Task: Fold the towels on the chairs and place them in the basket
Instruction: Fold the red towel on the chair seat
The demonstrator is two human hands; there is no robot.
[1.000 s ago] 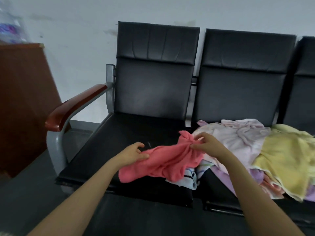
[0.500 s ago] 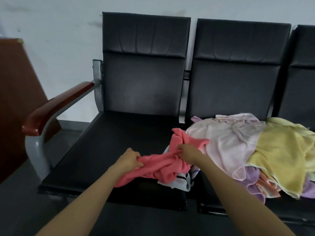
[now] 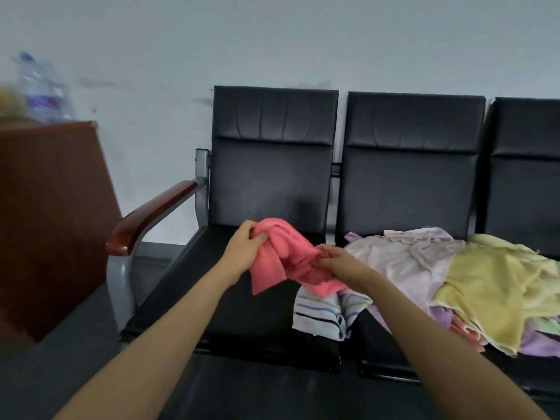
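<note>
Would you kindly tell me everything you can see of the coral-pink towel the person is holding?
The coral-pink towel looks like soft terry cloth, plain in colour, crumpled and not yet folded. It is held up above the seat of the armrest chair. The left hand grips a bunched end at its upper left; the right hand pinches it lower right. A loose flap hangs down between the hands, and its lower edge overlaps a striped towel in view; whether they touch I cannot tell.

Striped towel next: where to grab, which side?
Probably pinch the striped towel at its near-left corner, coming from the front-left: that corner lies exposed on the black seat, while its far side is covered by the pink towel.
</note>
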